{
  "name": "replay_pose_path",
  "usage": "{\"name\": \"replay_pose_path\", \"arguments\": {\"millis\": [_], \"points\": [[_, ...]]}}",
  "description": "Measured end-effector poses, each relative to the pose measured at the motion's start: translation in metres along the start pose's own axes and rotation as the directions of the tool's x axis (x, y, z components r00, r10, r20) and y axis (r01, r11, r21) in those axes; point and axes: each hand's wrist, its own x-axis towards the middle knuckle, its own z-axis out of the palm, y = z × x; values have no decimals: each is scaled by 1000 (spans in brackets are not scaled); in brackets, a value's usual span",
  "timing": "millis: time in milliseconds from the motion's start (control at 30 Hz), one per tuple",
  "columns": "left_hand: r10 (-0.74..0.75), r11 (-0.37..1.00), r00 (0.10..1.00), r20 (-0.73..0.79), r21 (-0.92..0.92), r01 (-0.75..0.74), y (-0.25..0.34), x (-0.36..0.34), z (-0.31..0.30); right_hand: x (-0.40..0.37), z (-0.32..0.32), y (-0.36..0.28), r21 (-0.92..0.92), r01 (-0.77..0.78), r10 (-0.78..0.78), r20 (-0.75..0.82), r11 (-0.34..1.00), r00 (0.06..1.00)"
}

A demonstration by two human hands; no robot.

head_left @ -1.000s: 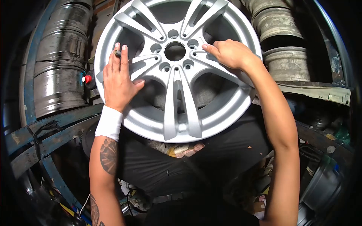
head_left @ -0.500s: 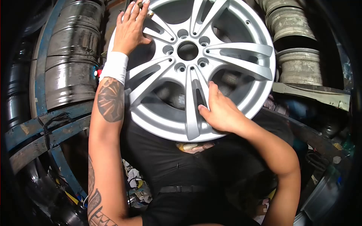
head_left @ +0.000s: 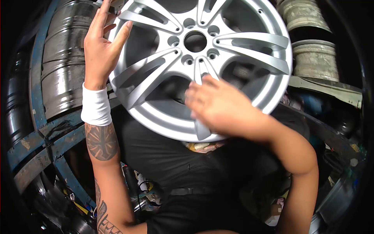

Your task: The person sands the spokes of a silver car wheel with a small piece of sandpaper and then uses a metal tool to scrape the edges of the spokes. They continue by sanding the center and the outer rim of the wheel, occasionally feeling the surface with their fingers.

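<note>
A silver alloy wheel rim [head_left: 237,26] with paired spokes fills the upper middle, tilted in front of my body above my black-clothed lap. My left hand [head_left: 102,48], with a white wristband [head_left: 96,104] below it, is at the rim's left edge. Its fingers stretch upward and the thumb stands apart, overlapping the edge. Palm down, my right hand [head_left: 222,103] lies across the lower spoke [head_left: 202,130]. Motion smears its fingers, which point left over the spoke, and its palm side is hidden.
Stacked metal wheels [head_left: 64,84] stand on the left behind a blue metal frame [head_left: 37,97]. More worn wheels [head_left: 314,58] are stacked on the right, above a pale ledge [head_left: 331,93]. Cluttered small items lie low on both sides.
My left hand has moved left and down, from over the upper-left spoke to the outer edge. My right hand has swung left across the lower spoke. The rim has shifted slightly up.
</note>
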Motion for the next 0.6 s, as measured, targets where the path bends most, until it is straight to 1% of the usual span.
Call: {"name": "replay_pose_path", "arguments": {"millis": [33,67,100,133,167,200,233,267,333,400,467,500,533,567,600], "points": [[-57,990,997,-48,-133,50,7,-2,0,-2,11,-14,-8,74,-73,86,997,994],[-61,986,997,-38,-155,55,4,-7,-8,-4,22,-28,-13,148,-144,172,989,975],[-66,982,997,-27,-178,60,-1,-13,-14,-8,38,-41,26,161,-161,315,987,935],[-70,977,997,-19,-201,65,-6,-18,-21,-6,36,-52,-74,179,-141,359,981,923],[-145,943,989,-35,-307,127,-10,-23,-24,-3,32,-62,-174,200,-117,398,964,910],[-211,903,977,15,-380,200,-3,-22,-38,1,30,-67,-272,225,-90,433,935,897],[-145,928,989,-24,-349,128,-17,-26,-41,4,33,-68,-203,177,-76,425,963,902],[-77,947,995,-58,-316,55,-33,-30,-42,10,36,-71,-173,154,-69,417,973,906],[-121,957,993,1,-265,117,-54,-30,-58,23,43,-76,-112,98,-44,405,989,913],[-177,950,982,63,-251,187,-63,-29,-67,43,49,-81,97,-103,49,445,990,894],[-242,925,962,125,-270,268,-62,-31,-73,58,53,-82,301,-325,149,485,897,862],[-223,926,971,82,-294,238,-52,-34,-68,59,56,-79,329,-325,149,464,887,873],[-218,927,959,179,-270,261,-60,-34,-73,60,61,-76,354,-326,150,442,877,884],[-295,920,920,258,-183,347,-64,-37,-74,60,64,-73,379,-325,151,421,866,894],[-374,902,867,329,-88,423,-64,-40,-75,58,64,-71,364,-313,146,419,877,896]]}}
